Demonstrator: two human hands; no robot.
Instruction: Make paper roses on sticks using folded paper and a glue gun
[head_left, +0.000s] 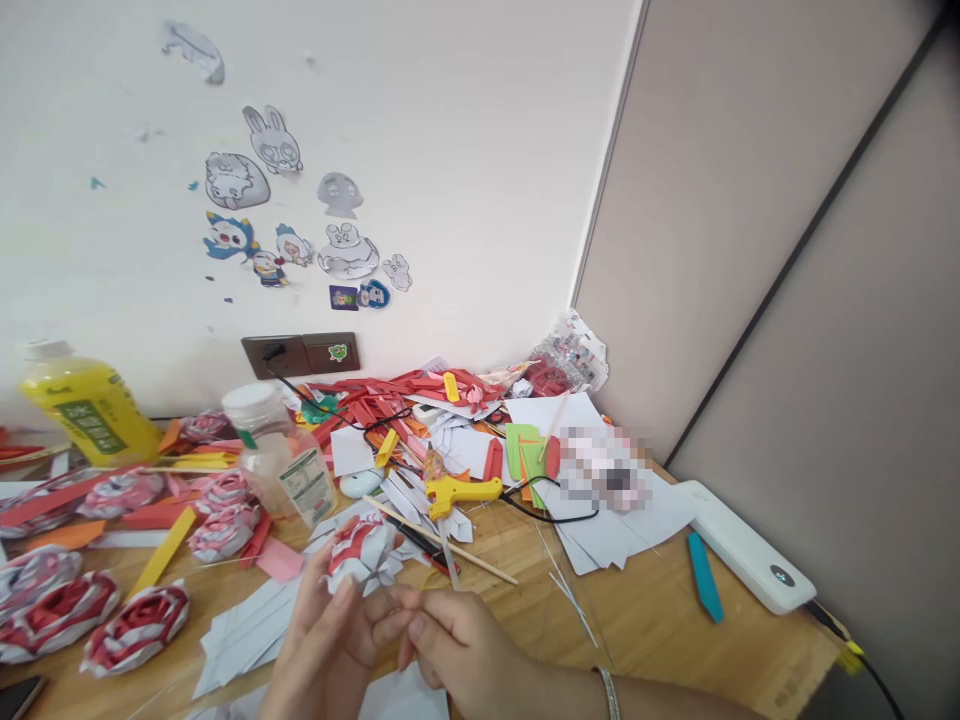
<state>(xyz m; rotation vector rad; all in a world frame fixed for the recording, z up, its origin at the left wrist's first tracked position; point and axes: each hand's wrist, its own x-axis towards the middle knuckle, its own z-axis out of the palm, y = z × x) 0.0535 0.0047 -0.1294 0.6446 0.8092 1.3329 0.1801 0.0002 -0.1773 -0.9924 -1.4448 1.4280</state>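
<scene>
A red and white paper flower (361,548) rests in my left hand (322,625), whose fingers curl round its base at the bottom centre. Close beside it on the right is my right hand (472,640), its thumb and fingers pinched together and meeting the left fingertips. Whatever lies between the right fingers is too small to make out. Just beyond my hands, a yellow glue gun (461,492) lies near a thin wooden stick (457,545) and a dark pen-like tool (420,543).
Finished paper flowers (135,625) and a yellow bottle (90,405) stand left. A clear jar (285,460) sits behind my left hand. Red paper strips (375,395) pile by the wall. White sheets (600,540) and a white power bank (750,550) lie right.
</scene>
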